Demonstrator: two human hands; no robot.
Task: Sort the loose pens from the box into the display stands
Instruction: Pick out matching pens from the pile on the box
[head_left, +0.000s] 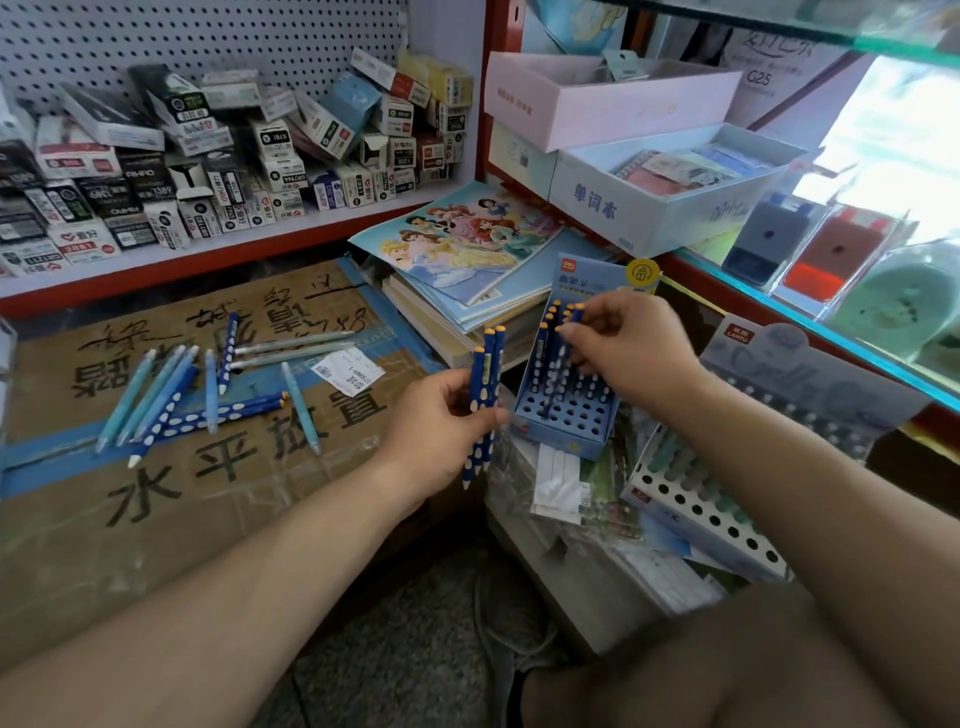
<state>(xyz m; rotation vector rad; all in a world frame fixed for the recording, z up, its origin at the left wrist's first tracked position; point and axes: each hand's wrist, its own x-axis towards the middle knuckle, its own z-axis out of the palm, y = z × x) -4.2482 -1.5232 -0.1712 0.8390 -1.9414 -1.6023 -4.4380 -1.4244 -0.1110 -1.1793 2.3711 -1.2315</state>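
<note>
Two hands work at a blue display stand (566, 421). The left hand (441, 415) grips a small bundle of dark blue spotted pens (485, 374), held upright just left of the stand. The right hand (628, 353) reaches over the stand's back rows, its fingers (582, 332) pinching the top of a single pen (562, 364) and seating it beside others standing there. More loose pens (208, 395) lie scattered on a taped cardboard box (156, 493) at left. The next move probably calls for passing a pen from the bundle and lining its tip over a free hole.
</note>
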